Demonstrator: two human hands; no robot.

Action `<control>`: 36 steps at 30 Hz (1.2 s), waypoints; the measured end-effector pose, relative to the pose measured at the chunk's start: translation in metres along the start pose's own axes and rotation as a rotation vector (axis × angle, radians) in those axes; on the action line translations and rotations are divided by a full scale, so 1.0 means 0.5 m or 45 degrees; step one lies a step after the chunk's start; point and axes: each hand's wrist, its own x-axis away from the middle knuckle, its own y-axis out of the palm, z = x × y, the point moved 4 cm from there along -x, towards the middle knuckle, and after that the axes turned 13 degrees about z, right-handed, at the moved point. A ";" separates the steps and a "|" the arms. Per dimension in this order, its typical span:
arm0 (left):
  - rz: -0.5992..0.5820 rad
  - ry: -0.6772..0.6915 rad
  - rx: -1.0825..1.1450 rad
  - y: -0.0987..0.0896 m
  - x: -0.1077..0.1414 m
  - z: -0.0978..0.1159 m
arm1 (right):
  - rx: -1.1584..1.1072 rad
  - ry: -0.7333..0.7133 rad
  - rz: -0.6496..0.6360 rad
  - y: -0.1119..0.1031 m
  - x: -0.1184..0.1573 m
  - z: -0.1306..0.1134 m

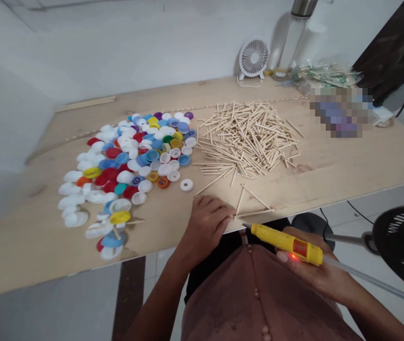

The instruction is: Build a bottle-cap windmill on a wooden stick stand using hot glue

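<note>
Yellow glue gun (276,238) gripped in the right hand (314,274), the left hand (207,225) pinches a slender wooden triangle (255,214).

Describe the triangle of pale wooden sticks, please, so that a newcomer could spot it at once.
On the pale wooden table, find the big heap of thin wooden sticks. Nearer the table's front edge, by the tip of the yellow plastic glue gun, lies the triangle. Its three sticks enclose bare wood, unlike the jumbled heap.

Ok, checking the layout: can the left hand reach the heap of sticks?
Probably yes: the heap of sticks lies just beyond the left hand, with nothing bulky between, though that hand is at the stick triangle.
</note>
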 end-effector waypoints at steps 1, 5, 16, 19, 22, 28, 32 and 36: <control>-0.028 0.013 0.005 0.000 -0.003 -0.001 | -0.002 0.009 -0.007 0.001 -0.001 0.000; -0.105 0.032 0.013 0.002 -0.012 -0.008 | 0.016 0.060 -0.004 0.005 -0.004 0.008; -0.130 0.026 0.016 0.011 -0.018 -0.017 | 0.077 0.035 0.008 0.020 -0.014 0.012; -0.119 0.040 0.037 0.012 -0.018 -0.020 | 0.075 0.041 0.015 0.023 -0.016 0.013; -0.102 0.074 0.058 0.014 -0.018 -0.021 | 0.099 0.031 0.016 0.026 -0.017 0.013; -0.074 0.099 0.052 0.019 -0.017 -0.021 | 0.133 0.017 0.019 0.034 -0.020 0.015; -0.067 0.098 0.046 0.020 -0.018 -0.021 | 0.114 0.002 0.012 0.039 -0.023 0.015; -0.061 0.098 0.045 0.020 -0.018 -0.021 | 0.129 -0.027 0.035 0.040 -0.025 0.012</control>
